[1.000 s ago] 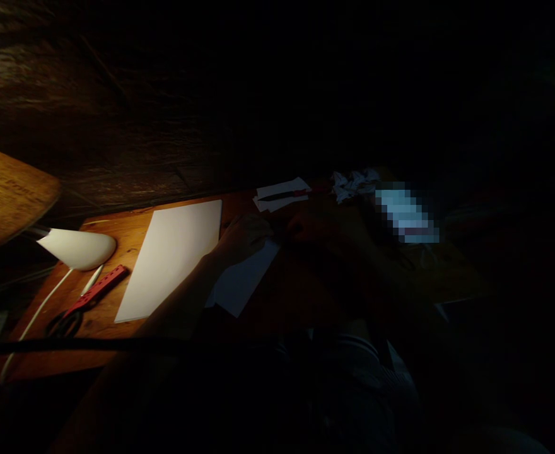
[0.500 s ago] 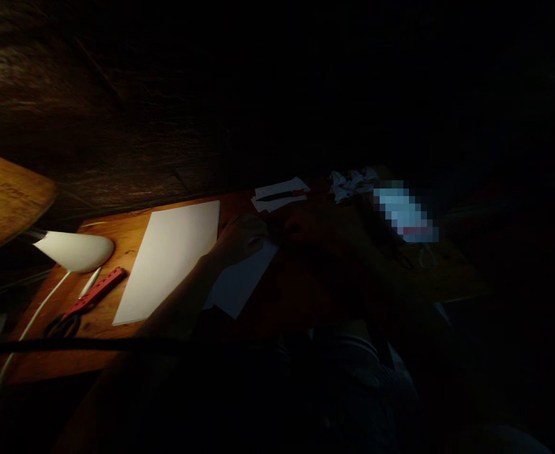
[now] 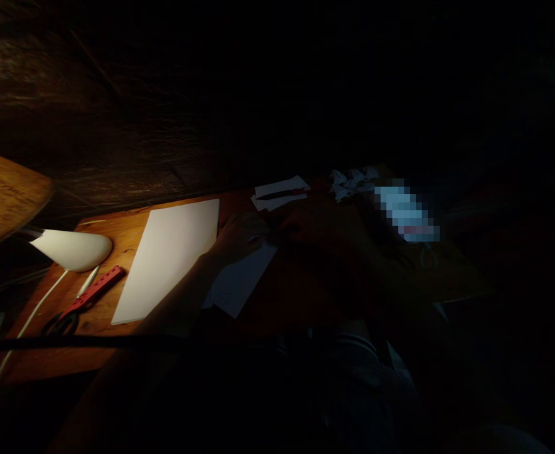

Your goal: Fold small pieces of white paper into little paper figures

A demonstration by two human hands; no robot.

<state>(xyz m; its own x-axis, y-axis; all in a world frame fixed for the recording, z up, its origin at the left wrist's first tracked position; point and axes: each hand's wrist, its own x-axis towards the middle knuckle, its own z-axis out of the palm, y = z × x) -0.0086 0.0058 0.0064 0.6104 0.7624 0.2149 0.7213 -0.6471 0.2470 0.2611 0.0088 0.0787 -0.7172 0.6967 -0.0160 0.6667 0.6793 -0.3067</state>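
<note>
My left hand (image 3: 244, 236) rests at the upper end of a folded white sheet of paper (image 3: 239, 280), its fingers bent over the paper's edge. A bit of white shows between the thumb and fingers. Just to the right, in deep shadow, my right hand (image 3: 301, 226) is close to the paper's upper right corner. Its fingertips are too dark to make out, so whether it grips the paper is hidden. Left of my left forearm lies a larger stack of white paper (image 3: 168, 258), brightly lit.
A white lamp (image 3: 76, 250) stands at the left, beside a white pen-like stick (image 3: 88, 282) and a red strip with black loops (image 3: 95, 290). Farther back are a knife-like tool (image 3: 282, 195) on paper pieces and crumpled white paper (image 3: 353, 183). A dark cable (image 3: 79, 342) crosses the foreground.
My right hand has shifted slightly and shows a little more clearly beside the paper. My left hand and the folded sheet stay nearly in place.
</note>
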